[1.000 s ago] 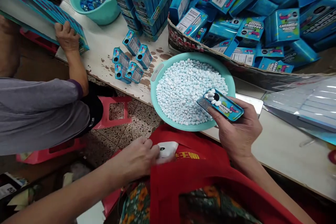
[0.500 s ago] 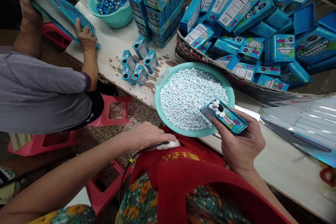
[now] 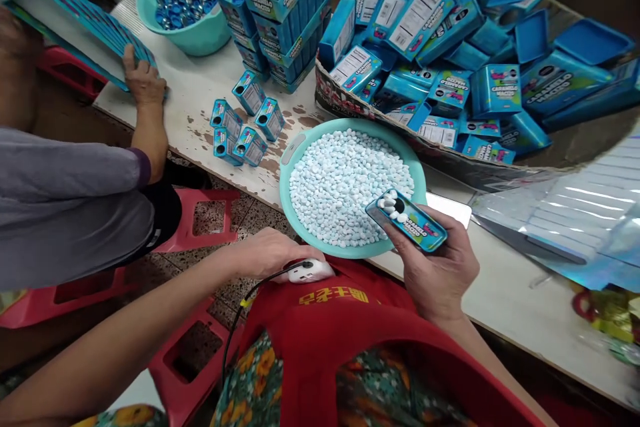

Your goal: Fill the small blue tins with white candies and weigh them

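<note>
My right hand [image 3: 440, 267] grips a blue candy tin [image 3: 417, 230] over the near right rim of a turquoise basin [image 3: 287, 180]. Several white candies [image 3: 390, 203] lie on the tin's top around its dark round hole. Small white candies [image 3: 345, 187] fill much of the basin. At the front of my red apron [image 3: 320, 327], my left hand [image 3: 267, 253] is closed on a small white device [image 3: 311, 270] with a black cable; some of its fingers are hidden behind it.
Several small tins [image 3: 250, 147] stand left of the basin. Stacked tins [image 3: 285, 20] and a bowl of metallic caps [image 3: 145, 0] are behind. A carton [image 3: 350, 105] heaped with tins sits back right. On the left, a co-worker's hand [image 3: 144, 77] holds a tray of tins [image 3: 90, 27].
My view has turned slightly right, so the table's things sit further left. The white device shows more of its face. My right hand still holds the tin with candies on top.
</note>
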`<state>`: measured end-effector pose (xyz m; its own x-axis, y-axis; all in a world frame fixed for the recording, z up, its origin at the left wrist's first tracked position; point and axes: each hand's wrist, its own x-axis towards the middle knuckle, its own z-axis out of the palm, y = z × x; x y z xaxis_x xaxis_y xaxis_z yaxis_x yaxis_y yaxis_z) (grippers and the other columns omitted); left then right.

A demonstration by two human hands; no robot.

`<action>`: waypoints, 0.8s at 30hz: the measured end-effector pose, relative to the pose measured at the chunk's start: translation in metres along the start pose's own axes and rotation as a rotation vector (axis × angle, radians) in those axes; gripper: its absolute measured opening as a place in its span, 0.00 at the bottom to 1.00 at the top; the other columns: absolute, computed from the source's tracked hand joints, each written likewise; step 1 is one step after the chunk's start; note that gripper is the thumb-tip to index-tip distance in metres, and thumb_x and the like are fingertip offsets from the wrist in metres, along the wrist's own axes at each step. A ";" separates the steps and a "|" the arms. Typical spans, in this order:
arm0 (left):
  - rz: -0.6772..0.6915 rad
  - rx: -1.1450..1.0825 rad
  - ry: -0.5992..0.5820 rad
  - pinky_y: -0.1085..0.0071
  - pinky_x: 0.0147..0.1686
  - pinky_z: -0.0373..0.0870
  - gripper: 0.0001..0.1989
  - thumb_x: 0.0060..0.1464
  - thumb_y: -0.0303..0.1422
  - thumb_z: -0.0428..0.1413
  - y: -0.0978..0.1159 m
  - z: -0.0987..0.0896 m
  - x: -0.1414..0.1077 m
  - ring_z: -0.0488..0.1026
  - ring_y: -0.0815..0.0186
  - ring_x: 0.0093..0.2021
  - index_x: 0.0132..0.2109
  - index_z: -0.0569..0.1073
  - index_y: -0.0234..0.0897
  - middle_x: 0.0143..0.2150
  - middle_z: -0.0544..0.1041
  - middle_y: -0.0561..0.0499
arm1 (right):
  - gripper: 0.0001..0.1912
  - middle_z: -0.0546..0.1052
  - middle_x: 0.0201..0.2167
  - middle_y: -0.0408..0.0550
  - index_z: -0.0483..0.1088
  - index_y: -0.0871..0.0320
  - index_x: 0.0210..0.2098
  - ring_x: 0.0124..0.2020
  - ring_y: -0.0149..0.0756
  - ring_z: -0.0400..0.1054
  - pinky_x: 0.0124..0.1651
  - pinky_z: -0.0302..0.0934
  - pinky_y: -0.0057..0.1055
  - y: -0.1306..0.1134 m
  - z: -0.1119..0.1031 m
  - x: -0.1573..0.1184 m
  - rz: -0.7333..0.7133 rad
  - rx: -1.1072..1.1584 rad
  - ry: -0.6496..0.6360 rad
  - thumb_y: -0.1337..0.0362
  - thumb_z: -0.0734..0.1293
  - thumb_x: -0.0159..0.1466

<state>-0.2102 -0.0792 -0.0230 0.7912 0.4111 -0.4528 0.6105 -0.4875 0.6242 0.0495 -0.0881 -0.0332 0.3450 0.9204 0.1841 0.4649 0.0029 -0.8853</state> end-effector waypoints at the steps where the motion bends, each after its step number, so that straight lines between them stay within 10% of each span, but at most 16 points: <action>1: -0.002 0.008 -0.001 0.75 0.34 0.60 0.26 0.55 0.34 0.52 -0.001 0.000 0.001 0.72 0.64 0.37 0.60 0.60 0.52 0.41 0.76 0.54 | 0.23 0.77 0.39 0.47 0.71 0.56 0.43 0.39 0.41 0.73 0.45 0.68 0.41 -0.001 0.000 0.000 -0.007 0.004 -0.002 0.60 0.75 0.49; 17: 0.006 0.173 -0.033 0.75 0.34 0.62 0.28 0.56 0.34 0.53 0.003 -0.021 0.004 0.73 0.63 0.37 0.62 0.57 0.47 0.39 0.76 0.52 | 0.21 0.76 0.41 0.49 0.71 0.55 0.44 0.42 0.43 0.72 0.50 0.67 0.44 -0.017 -0.007 -0.013 -0.006 0.067 0.027 0.63 0.75 0.51; 24: -0.017 0.364 0.022 0.74 0.32 0.64 0.24 0.61 0.29 0.46 0.012 0.007 0.012 0.73 0.64 0.33 0.62 0.59 0.51 0.34 0.76 0.50 | 0.19 0.75 0.42 0.49 0.70 0.56 0.44 0.44 0.40 0.70 0.51 0.65 0.41 -0.020 -0.004 0.011 0.005 0.142 -0.056 0.63 0.73 0.53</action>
<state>-0.1933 -0.0855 -0.0256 0.7825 0.4357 -0.4448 0.5992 -0.7211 0.3478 0.0476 -0.0797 -0.0116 0.2987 0.9409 0.1593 0.3420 0.0503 -0.9384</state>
